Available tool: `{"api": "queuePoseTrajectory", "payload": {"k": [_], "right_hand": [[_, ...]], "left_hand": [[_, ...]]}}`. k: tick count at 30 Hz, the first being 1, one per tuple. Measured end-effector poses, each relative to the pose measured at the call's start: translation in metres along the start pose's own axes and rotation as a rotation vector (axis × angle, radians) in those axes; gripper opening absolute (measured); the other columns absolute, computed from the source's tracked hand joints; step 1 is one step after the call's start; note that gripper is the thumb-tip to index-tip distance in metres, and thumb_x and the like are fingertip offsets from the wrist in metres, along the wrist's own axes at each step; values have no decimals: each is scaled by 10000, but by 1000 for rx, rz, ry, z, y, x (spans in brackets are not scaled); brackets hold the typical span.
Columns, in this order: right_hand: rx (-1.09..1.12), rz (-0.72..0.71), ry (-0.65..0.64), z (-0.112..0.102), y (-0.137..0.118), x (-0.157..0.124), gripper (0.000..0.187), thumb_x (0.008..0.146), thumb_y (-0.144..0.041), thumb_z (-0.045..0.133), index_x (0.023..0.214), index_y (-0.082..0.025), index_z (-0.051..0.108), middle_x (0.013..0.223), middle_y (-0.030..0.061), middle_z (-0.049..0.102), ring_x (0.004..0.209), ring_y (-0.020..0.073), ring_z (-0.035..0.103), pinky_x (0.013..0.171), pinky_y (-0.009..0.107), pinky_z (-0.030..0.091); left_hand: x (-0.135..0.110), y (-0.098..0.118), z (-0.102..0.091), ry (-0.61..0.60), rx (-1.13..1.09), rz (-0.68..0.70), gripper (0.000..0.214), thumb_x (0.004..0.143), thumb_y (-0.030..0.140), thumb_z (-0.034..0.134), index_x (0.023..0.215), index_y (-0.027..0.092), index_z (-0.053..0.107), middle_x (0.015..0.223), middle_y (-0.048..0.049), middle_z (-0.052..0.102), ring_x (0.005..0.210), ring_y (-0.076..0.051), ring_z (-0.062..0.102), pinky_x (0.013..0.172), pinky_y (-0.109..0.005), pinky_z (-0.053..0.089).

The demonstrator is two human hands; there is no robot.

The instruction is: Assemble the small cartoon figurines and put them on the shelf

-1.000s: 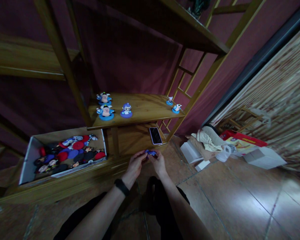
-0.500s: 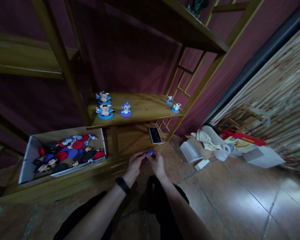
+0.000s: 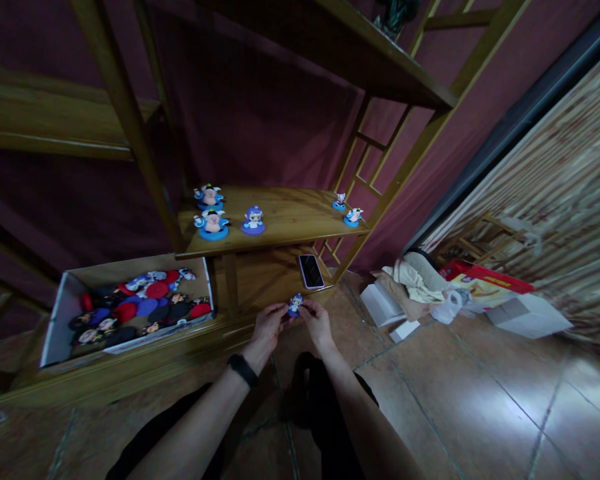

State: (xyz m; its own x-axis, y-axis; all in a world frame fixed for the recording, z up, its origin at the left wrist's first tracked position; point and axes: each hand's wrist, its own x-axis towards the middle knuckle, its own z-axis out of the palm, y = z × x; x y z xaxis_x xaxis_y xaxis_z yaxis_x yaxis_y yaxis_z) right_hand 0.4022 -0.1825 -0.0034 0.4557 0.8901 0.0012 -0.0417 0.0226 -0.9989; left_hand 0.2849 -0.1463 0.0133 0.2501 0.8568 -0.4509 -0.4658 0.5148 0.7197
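Observation:
Between my two hands, just in front of the low shelf, a small purple and white figurine (image 3: 295, 305) is held upright. My left hand (image 3: 269, 325) grips it from the left, and my right hand (image 3: 317, 323) from the right, fingers closed at its base. A similar purple figurine (image 3: 253, 220) stands on the shelf above. To its left are two pig figurines on blue bases, the front pig figurine (image 3: 213, 225) and the rear pig figurine (image 3: 209, 197). Another pig figurine (image 3: 353, 217) and a small figurine (image 3: 339, 201) stand at the shelf's right end.
An open cardboard box (image 3: 53, 320) with several jumbled figurines rests on the left of the lower ledge. A phone (image 3: 311, 271) lies on the ledge's right part. White boxes (image 3: 381, 303), a plastic bag (image 3: 447, 307) and a red box (image 3: 505, 277) are on the tiled floor to the right.
The figurine in my hands has turned from lying on its side to upright, its front now showing. Both hands stay on it, in nearly the same place.

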Motion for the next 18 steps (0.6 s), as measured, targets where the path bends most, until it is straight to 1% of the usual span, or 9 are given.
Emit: {"api": "queuePoseTrajectory", "payload": {"k": [5, 9, 13, 18], "right_hand": [[117, 75, 35, 0, -1, 0, 276, 633, -354, 690, 851, -188, 657, 811, 25, 708, 714, 170, 636, 647, 273, 502], [140, 90, 35, 0, -7, -3, 258, 611, -349, 707, 799, -183, 647, 776, 19, 704, 683, 158, 626, 638, 267, 497], [147, 83, 34, 0, -10, -4, 253, 597, -348, 717, 775, -181, 652, 751, 12, 700, 669, 155, 621, 644, 273, 499], [138, 130, 44, 0, -11, -5, 291, 584, -377, 724, 787, -175, 668, 774, 29, 709, 690, 173, 634, 643, 289, 512]], "left_hand": [[-5, 1, 2, -59, 37, 55, 169, 617, 153, 746, 764, 102, 680, 737, -79, 710, 646, -146, 654, 673, -265, 527], [-6, 0, 2, -38, 47, 79, 189, 592, 158, 767, 755, 104, 690, 748, -82, 714, 676, -156, 663, 711, -282, 529], [-5, 0, 2, -24, 45, 50, 157, 590, 125, 767, 728, 101, 695, 727, -84, 712, 660, -155, 665, 698, -276, 534], [0, 2, 0, -29, -15, -58, 122, 599, 50, 751, 695, 92, 688, 722, -94, 711, 657, -159, 672, 688, -271, 547]]}}
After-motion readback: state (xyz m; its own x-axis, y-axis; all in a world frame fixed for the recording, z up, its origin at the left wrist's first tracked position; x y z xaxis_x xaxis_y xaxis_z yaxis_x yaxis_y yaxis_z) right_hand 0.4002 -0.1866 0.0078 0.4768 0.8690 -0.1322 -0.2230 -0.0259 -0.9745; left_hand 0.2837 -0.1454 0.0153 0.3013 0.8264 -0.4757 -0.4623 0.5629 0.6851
